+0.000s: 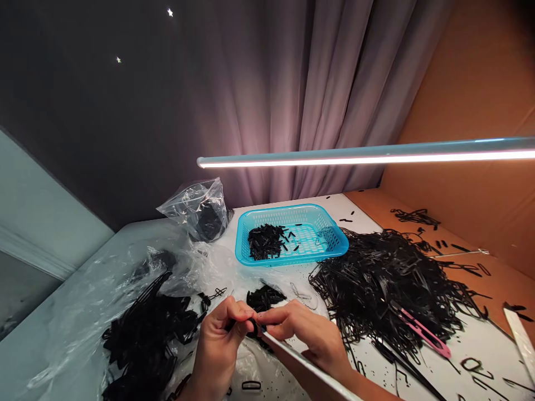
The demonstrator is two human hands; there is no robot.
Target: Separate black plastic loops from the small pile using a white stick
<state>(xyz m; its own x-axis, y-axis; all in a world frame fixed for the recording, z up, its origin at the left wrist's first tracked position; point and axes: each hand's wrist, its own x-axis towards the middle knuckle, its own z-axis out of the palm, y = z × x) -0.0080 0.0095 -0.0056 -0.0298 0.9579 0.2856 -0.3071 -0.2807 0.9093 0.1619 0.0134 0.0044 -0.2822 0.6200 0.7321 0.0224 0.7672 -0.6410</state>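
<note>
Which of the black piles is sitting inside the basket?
The small pile in the blue basket, toward its left end. The others lie outside it, like the large tangled heap beside the right hand.

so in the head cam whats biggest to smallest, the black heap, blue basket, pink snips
1. Black strip heap
2. Blue plastic basket
3. Pink-handled snips

The heap sits nearer the camera than the basket, so its lead may look exaggerated.

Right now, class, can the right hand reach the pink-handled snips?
Probably yes: nothing solid blocks the right hand from the pink-handled snips, lying at the edge of the black loop heap, but it is pinching a small black piece.
</note>
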